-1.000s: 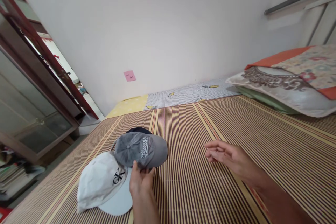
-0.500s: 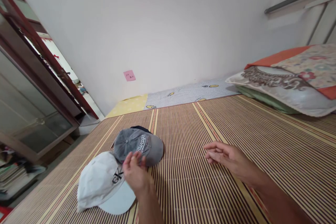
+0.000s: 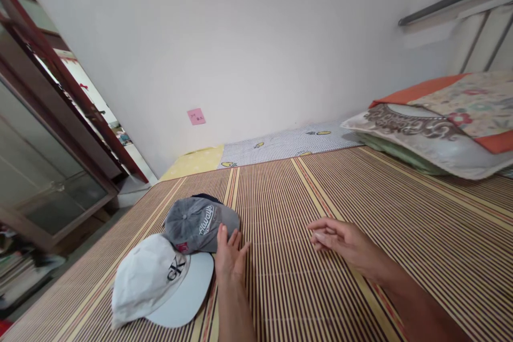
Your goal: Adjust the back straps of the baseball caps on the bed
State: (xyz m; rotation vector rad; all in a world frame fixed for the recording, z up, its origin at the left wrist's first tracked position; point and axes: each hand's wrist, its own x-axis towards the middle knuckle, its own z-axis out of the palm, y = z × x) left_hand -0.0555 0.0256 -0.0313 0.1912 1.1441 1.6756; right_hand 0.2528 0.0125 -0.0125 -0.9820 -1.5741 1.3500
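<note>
A grey cap (image 3: 194, 224) with white lettering lies on the striped bamboo mat (image 3: 360, 214), overlapping a white cap (image 3: 154, 280) with black letters nearer to me. A dark cap (image 3: 205, 197) peeks out behind the grey one. My left hand (image 3: 230, 256) rests flat on the mat, fingers stretched out, touching the grey cap's brim on its right side and holding nothing. My right hand (image 3: 340, 240) hovers low over the mat further right, fingers loosely curled and apart, with nothing in them.
Pillows (image 3: 433, 123) are stacked at the back right. A patterned sheet (image 3: 280, 144) runs along the white wall, which carries a pink note (image 3: 196, 116). A glass-doored cabinet (image 3: 48, 171) stands on the left beyond the bed's edge.
My left hand let go of the grey cap's brim and laid itself flat beside it. The grey cap shifted slightly left. The right hand barely moved.
</note>
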